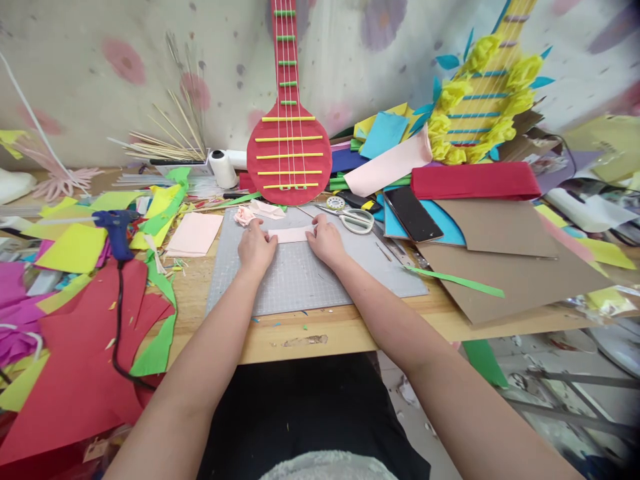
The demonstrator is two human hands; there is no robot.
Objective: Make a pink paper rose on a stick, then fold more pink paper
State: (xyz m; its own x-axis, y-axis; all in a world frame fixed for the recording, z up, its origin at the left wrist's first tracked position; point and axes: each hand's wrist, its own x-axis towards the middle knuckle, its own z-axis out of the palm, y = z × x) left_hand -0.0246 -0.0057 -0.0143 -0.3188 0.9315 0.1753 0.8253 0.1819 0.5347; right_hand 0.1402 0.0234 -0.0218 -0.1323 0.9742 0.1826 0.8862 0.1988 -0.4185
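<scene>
at the left of the surface (325,335), the blue glue gun (119,235) and pale pink squares (194,235) lie off the gray mat (300,283), seemingly leaving it free for handwork. beside a crumpled pink roll (244,215), the left hand (254,251) has its fingers nearly closed on one end of the pale pink strip (293,234), level over the mat. the right hand (326,244) pinches the other end, its fingers barely parted, probably to keep the strip straight, with scissors (357,221) just beyond.

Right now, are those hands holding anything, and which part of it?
Yes: a pale pink paper strip. The left hand has its left end, the right hand its right end.
</scene>
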